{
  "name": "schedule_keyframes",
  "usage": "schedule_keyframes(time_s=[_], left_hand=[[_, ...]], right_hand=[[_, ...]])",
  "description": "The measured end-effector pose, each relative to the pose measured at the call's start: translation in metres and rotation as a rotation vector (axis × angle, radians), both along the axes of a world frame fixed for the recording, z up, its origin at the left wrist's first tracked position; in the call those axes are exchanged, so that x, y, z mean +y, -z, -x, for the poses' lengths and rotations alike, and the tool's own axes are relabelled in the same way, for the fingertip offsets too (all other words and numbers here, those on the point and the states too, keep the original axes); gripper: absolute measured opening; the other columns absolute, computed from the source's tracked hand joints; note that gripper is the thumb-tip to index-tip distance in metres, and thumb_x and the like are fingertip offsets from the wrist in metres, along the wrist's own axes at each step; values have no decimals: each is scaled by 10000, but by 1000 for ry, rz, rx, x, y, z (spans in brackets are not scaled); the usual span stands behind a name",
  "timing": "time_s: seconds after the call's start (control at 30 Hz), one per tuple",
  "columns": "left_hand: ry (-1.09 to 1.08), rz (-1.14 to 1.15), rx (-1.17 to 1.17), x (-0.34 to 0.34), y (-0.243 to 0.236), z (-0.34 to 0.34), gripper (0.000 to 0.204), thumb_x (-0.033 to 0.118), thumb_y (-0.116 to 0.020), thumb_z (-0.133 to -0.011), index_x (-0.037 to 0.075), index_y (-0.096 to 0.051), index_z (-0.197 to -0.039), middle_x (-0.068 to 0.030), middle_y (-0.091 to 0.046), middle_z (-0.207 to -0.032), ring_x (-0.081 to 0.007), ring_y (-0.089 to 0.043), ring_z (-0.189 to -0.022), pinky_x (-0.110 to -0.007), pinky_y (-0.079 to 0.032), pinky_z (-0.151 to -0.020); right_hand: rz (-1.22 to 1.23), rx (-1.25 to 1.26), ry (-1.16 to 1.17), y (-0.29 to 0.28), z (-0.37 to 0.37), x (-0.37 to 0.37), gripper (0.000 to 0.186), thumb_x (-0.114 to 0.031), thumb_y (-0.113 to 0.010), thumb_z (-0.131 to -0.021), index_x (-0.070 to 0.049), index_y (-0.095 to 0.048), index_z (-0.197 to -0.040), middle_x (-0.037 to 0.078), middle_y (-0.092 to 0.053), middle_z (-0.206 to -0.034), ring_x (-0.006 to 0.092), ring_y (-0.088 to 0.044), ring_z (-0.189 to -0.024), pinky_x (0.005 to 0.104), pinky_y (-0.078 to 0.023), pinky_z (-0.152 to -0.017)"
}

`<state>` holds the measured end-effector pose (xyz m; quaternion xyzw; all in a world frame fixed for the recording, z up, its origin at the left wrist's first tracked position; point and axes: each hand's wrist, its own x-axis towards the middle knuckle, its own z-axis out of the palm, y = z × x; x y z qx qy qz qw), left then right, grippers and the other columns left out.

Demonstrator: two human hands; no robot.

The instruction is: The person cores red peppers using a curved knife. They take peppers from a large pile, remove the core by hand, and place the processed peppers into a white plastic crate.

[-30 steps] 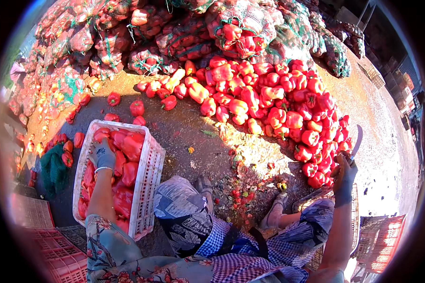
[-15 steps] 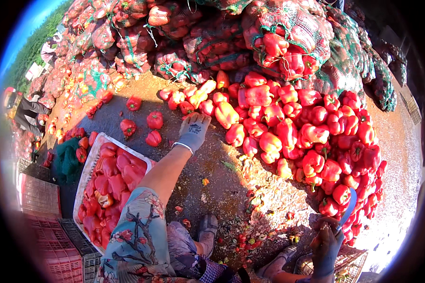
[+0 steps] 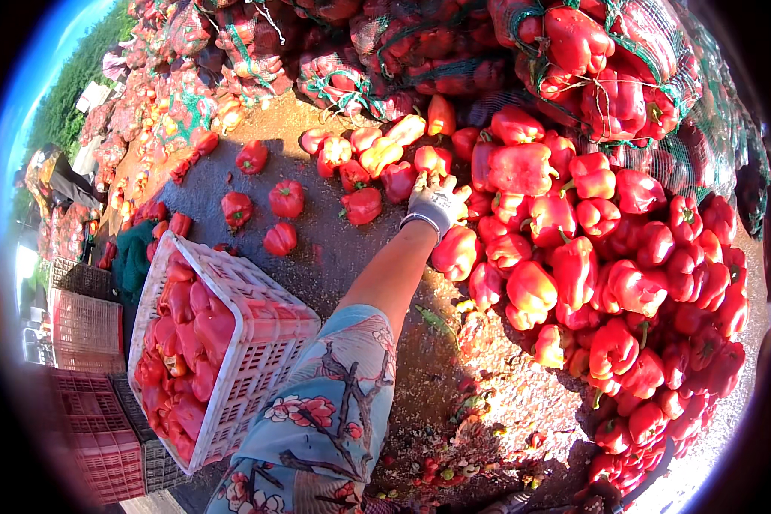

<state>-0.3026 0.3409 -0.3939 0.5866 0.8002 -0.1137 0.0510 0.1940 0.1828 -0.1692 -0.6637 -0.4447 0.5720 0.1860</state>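
My left hand, in a grey-white glove, reaches to the near left edge of a large heap of red bell peppers. Its fingers curl down over a bell pepper that the glove mostly hides. Right beside the hand lies another bell pepper, and beyond the fingertips sits a further one. At the lower right edge, in deep shadow, my right hand barely shows. A curved knife extends from it, its blade dark against the heap.
Left of my arm, a white plastic crate holds red pepper pieces. Stacked crates stand further left, near green netting. Full mesh sacks line the back. Loose peppers and scraps lie on the floor. A person is at far left.
My left hand has stretched further out and right, closing over a bell pepper at the heap's edge. The view has shifted, showing more of the crate's side; my right hand and knife have dropped lower.
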Motion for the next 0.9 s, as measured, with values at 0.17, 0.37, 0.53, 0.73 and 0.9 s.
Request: schedule_keyframes(time_s=[0.17,0.37,0.53,0.73,0.9], left_hand=[[-165,140,141,-16,19,21,443,462,-622,-870,235,-645,-1250,-75,-515,-1348,-281,-483,-1242,-501,-396,-967],[-334,-28,-396,-96,24,38,870,354,-825,-683,139,-423,-1424,-206,-494,-1394,-389,-477,-1312,-497,-416,-1070],[-402,-91,-473,-107,24,33,998,344,-843,-675,274,-303,-1511,-225,-500,-1384,-424,-497,-1288,-491,-445,-1049],[-304,-109,-330,-137,13,2,889,360,-851,-610,212,-445,-1388,-189,-549,-1343,-410,-551,-1223,-480,-464,-1021],[-489,24,-606,-196,18,-50,916,342,-881,-580,195,-456,-1378,-194,-591,-1324,-388,-587,-1201,-438,-470,-1019]], right_hand=[[19,9,12,-2,1,2,190,-123,-605,-927,-17,-643,-1079,42,-639,-849,101,-536,-608,262,-419,-516],[14,21,46,-5,-1,-16,188,-116,-602,-923,-28,-644,-1084,37,-641,-863,108,-549,-645,275,-430,-536],[-18,41,73,-9,-1,-34,188,-110,-600,-920,-37,-644,-1088,33,-642,-874,113,-559,-676,286,-439,-553],[-45,139,189,-23,-14,-70,190,-103,-597,-917,-48,-645,-1092,27,-644,-888,120,-572,-713,299,-451,-573],[-220,153,172,-21,-25,-98,160,-121,-585,-928,-37,-628,-1057,49,-645,-890,163,-608,-826,302,-487,-659]])
